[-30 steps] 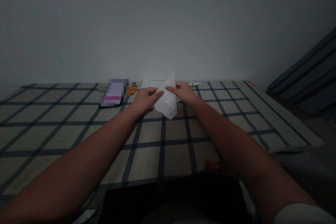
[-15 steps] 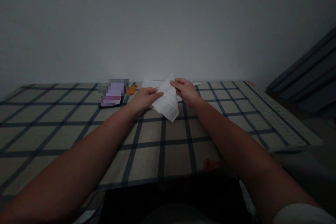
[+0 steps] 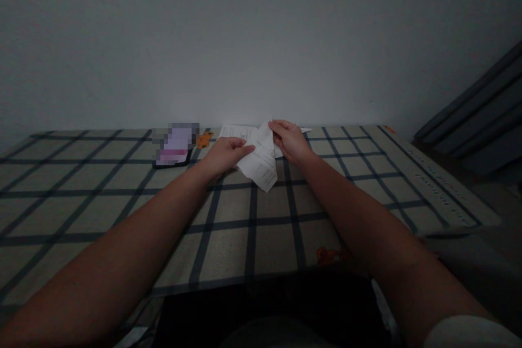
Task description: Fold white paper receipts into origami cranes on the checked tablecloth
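While the left hand grips its nine-o'clock side and the right hand pinches its one-o'clock tip, the white paper, printed, folded, points a corner toward six o'clock over checked cloth.

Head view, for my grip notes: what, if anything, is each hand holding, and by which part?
White printed paper: the left hand holds its left side, the right hand pinches its upper corner.

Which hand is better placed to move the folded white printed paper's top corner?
Probably the right hand: it pinches the paper near that corner; the left hand holds it lower.
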`<state>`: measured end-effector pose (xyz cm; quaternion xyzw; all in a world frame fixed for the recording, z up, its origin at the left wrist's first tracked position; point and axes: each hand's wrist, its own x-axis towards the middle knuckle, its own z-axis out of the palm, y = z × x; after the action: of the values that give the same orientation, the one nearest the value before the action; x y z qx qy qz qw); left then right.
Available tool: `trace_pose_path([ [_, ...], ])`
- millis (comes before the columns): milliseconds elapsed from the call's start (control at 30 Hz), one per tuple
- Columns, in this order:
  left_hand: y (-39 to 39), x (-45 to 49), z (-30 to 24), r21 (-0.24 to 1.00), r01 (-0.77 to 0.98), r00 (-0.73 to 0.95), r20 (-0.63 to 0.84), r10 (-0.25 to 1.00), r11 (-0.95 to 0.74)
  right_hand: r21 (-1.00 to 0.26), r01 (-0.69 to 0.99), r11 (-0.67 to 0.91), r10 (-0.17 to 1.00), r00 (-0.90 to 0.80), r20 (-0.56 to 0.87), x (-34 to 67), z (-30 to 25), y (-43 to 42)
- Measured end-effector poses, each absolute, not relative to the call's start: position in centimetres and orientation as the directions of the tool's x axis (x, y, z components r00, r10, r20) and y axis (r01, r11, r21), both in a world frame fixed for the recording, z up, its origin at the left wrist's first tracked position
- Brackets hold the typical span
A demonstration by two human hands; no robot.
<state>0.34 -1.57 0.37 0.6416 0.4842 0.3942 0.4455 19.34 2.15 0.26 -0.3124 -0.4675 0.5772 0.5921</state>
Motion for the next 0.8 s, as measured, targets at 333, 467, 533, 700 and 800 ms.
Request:
trace_pose_path([
  [333, -2.0, 0.4, 0.2, 0.953, 0.274, 0.279, 0.05, 0.959, -0.129, -0.906, -0.367, 0.21, 0.976, 0.019, 0.219, 20.8, 0.7, 3.1],
  [467, -1.7, 0.5, -0.1, 0.979, 0.16, 0.144, 0.104, 0.984, -0.127, -0.938, -0.326, 0.118, 0.962, -0.196, 0.19, 20.7, 0.6, 2.5],
  [533, -1.7, 0.5, 0.0, 0.986, 0.103, 0.092, 0.118, 0.989, -0.127, -0.961, -0.252, 0.113, 0.941, -0.285, 0.185, 20.3, 0.5, 2.2],
  [700, -1.9, 0.6, 0.2, 0.983, 0.112, 0.049, 0.138, 0.989, -0.142, -0.978, -0.063, 0.196, 0.948, -0.242, 0.206, 19.9, 0.3, 1.9],
  [800, -2.0, 0.7, 0.3, 0.976, 0.148, 0.043, 0.156, 0.987, -0.161, -0.972, -0.01, 0.235, 0.948, -0.218, 0.232, 19.9, 0.5, 1.7],
])
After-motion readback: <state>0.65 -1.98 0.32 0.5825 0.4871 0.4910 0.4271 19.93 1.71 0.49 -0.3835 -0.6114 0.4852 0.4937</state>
